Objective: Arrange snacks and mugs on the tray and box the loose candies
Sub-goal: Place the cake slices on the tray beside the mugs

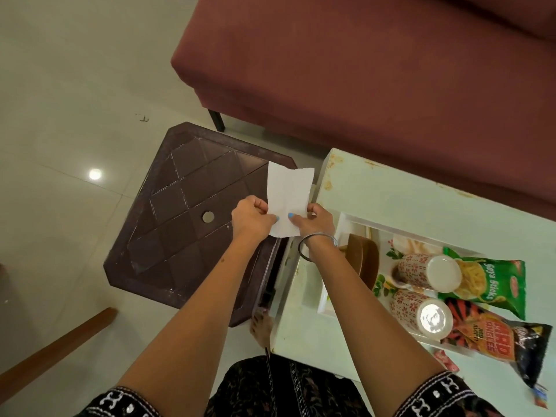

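My left hand (254,219) and my right hand (314,224) both pinch the lower end of a white paper napkin (288,195), held over the gap between two tables. On the pale green table a white floral tray (328,296) holds two patterned mugs lying on their sides, the upper mug (421,270) and the lower mug (418,311). A green Soya Sticks packet (490,281) and a dark Mad Angles packet (505,344) lie partly on the tray. A brown wooden bowl (364,260) stands at the tray's left end, partly hidden by my right forearm.
A dark brown plastic table (186,206) stands to the left. The pale green table (391,194) is to the right, with a maroon sofa (361,70) behind it. A small red wrapper (445,361) lies by the tray. A wooden plank (57,347) crosses the floor at lower left.
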Demonstrator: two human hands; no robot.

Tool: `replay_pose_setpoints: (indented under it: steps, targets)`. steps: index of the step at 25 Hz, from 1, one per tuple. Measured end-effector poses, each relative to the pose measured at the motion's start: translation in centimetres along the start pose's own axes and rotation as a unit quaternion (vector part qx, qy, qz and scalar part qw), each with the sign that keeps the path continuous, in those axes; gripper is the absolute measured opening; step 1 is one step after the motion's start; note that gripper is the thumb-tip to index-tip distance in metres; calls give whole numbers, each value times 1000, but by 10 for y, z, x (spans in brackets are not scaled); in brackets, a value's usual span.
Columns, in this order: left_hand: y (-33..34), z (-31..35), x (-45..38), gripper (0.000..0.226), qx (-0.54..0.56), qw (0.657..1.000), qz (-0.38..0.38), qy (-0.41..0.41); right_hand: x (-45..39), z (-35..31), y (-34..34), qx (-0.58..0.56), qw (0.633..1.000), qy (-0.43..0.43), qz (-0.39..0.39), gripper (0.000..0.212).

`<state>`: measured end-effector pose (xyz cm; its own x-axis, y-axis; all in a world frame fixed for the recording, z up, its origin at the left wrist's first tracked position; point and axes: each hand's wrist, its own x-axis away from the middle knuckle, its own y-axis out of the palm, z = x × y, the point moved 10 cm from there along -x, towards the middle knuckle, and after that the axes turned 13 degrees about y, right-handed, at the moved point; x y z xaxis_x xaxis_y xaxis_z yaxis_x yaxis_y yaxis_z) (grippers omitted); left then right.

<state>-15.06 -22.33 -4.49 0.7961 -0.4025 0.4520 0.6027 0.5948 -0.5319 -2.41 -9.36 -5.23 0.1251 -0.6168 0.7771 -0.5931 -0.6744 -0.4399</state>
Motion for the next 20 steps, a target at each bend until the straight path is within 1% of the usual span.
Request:
replay_pose_setpoints:
  steps: [2,4,8,10,12,14,16,20]
  targets:
    - [7,14,20,26,8,1000,8,21,12,10,-19,0,1000,-12,25,26]
    - [23,29,44,28,8,998,-1,56,23,28,-42,-11,998,-9,58,26]
    - [73,52,94,21,29,992,-50,115,42,74,-102,-44,990,-2,132,18]
    - [102,57,115,20,11,988,-85,126,50,97,-128,-43,985,-2,165,13]
    - [130,59,131,22,-7,985,-113,129,50,123,-142,-52,984,20,168,15]
    - [149,57,142,24,-20,984,-127,127,45,143,-149,-45,984,39,171,22]
    - [163,55,148,24,-42,982,-130,129,36,154,-152,-20,985,36,169,26]
    - [182,47,150,24,-63,981,-135,124,20,164,-147,56,988,21,140,34]
